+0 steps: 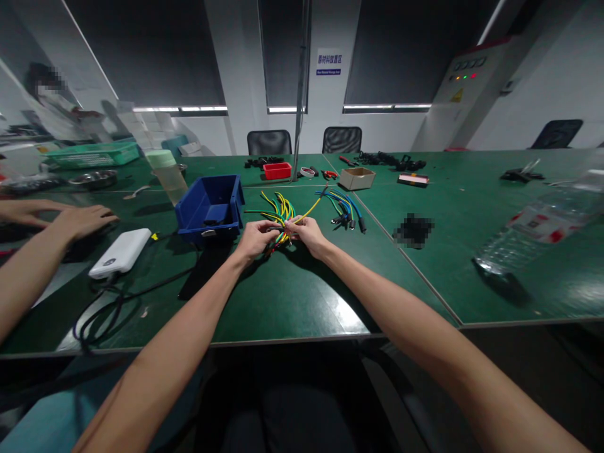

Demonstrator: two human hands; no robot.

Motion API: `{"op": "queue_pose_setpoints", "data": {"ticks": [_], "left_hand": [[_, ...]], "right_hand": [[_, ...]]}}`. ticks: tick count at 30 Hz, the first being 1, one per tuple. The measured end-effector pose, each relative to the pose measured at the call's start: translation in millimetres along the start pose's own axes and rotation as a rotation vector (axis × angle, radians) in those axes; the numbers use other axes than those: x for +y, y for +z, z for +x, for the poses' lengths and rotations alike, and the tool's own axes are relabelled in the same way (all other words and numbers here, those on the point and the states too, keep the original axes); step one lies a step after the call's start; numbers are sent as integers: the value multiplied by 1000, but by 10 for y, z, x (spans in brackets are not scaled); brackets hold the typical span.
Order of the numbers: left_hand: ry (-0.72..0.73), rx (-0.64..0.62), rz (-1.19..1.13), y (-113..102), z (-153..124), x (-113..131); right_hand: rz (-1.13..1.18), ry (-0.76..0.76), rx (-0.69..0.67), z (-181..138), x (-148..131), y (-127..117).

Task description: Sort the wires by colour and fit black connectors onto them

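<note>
My left hand (257, 240) and my right hand (309, 235) meet over the green table, fingertips close together. A single yellow wire (309, 211) runs up and to the right from the pinched fingers of my right hand. The fingers of my left hand are closed on a small dark piece, partly hidden, beside the right fingertips. Behind and beneath both hands lies a bundle of yellow and green wires (282, 207), with a few red ends showing below. To the right rests a second group of blue, green and yellow wires (349, 211) with dark ends.
A blue bin (211, 204) stands left of my hands, near a white power bank (121, 251) with a black cable. Another person's hand (85, 223) is at far left. Behind are a red tray (277, 170) and cardboard box (357, 178). A plastic bottle (533, 226) stands right.
</note>
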State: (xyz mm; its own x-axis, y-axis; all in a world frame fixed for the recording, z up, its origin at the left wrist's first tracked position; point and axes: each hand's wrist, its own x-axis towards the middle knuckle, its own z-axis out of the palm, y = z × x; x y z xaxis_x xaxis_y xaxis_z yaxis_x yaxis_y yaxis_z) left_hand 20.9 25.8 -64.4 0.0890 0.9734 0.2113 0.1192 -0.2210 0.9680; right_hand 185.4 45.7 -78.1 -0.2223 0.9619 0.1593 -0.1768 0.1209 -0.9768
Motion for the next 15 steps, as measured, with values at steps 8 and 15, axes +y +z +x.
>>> {"op": "queue_pose_setpoints", "data": {"ticks": [8,15], "left_hand": [[16,34,-7,-9,1,2],[25,71,-45,22,-30,87]], "right_hand": [[-16,-38,9,-60,-52,55],[15,-78,119,-87,-73,143]]}}
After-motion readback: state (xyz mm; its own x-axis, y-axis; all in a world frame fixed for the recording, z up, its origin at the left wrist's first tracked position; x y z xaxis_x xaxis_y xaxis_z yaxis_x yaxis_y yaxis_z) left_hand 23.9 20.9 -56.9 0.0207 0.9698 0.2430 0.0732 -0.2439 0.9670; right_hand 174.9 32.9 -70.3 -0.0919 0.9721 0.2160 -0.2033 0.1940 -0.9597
